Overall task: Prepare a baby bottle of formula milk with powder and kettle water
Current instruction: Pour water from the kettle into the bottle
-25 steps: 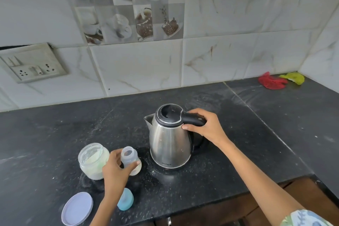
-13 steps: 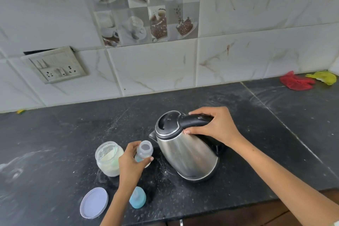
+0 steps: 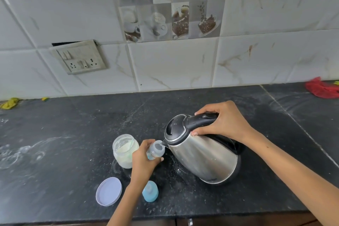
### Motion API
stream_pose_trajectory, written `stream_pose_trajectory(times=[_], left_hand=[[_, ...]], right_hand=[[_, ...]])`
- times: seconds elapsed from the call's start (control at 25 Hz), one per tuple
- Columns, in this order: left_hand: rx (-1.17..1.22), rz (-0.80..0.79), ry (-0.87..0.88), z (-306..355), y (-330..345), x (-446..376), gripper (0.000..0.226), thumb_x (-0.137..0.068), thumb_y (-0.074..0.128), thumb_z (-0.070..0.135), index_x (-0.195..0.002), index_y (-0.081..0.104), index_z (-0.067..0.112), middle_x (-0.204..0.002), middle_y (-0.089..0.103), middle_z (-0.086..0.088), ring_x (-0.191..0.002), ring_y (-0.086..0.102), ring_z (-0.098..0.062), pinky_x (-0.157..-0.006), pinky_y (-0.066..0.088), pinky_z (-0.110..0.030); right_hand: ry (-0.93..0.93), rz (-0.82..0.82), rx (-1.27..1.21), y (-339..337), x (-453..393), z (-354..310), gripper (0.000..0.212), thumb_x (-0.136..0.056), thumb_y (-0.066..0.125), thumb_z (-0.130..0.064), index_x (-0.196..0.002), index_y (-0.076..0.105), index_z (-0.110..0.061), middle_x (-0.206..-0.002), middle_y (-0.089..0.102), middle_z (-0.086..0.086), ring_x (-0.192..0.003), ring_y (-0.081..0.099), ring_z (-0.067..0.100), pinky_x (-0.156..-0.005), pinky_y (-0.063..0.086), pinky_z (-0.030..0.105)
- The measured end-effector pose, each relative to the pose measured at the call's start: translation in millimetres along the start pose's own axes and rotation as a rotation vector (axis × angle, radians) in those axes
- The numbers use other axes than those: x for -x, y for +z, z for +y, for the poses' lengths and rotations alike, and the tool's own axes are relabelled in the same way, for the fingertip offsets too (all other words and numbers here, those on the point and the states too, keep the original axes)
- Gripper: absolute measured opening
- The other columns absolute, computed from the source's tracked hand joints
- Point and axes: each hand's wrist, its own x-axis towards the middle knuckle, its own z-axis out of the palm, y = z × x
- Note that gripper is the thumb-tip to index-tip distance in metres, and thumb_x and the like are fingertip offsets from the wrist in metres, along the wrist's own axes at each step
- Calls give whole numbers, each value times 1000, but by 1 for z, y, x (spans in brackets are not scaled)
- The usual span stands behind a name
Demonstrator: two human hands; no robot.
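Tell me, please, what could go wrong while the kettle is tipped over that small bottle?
1. The bottle has a narrow mouth and the kettle spout sits right at it; a slight drift could send water onto the left hand gripping the bottle, possibly scalding it.
2. The right hand holds the tilted kettle alone; tipping too steeply could overfill the bottle.
3. The open powder jar stands right beside the bottle, so splashes could wet the powder.
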Motion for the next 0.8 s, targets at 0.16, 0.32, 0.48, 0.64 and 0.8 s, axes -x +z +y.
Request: stream_pose_trajectory(times=[0.16,0.32,0.48,0.64,0.8], left_hand=[[-23,-14,1,-2,-3,1,57,-59,88,2,-107,60,17,-101,68,8,-97,63,-12,-83,49,-24],[-17,-11,2,-2,-5,1,58,-59,88,2,-107,60,17,-101,68,7,-97,63,-11,-85,51,-27],[3,-7,-4,-4,-7,1,57,-58,88,1,-105,60,20,-101,68,11,-98,62,-6,-84,49,-24],[10,-1,-7,-6,-7,0,57,-59,87,1,-104,60,22,-100,67,15,-98,61,-2,-81,46,-15],[21,19,-13,-9,-8,-2,58,-59,86,0,-105,59,25,-99,67,18,-98,61,-1,-81,46,-16]], right_hand=[[20,-23,35,3,-4,-6,46,-47,91,-49,-87,78,-31,-77,76,-15,-75,69,-1,-74,56,31],[32,-39,54,6,-7,-11,48,-47,89,-53,-88,78,-30,-76,76,-13,-74,70,0,-74,57,36],[47,-42,71,7,-9,-13,49,-46,88,-55,-87,78,-30,-75,76,-12,-73,70,1,-74,57,39],[47,-52,90,8,-9,-16,50,-47,87,-56,-88,78,-30,-76,76,-12,-73,70,2,-73,57,39],[51,-48,118,9,-10,-19,50,-47,87,-57,-88,78,-30,-76,76,-14,-72,69,0,-74,56,37]])
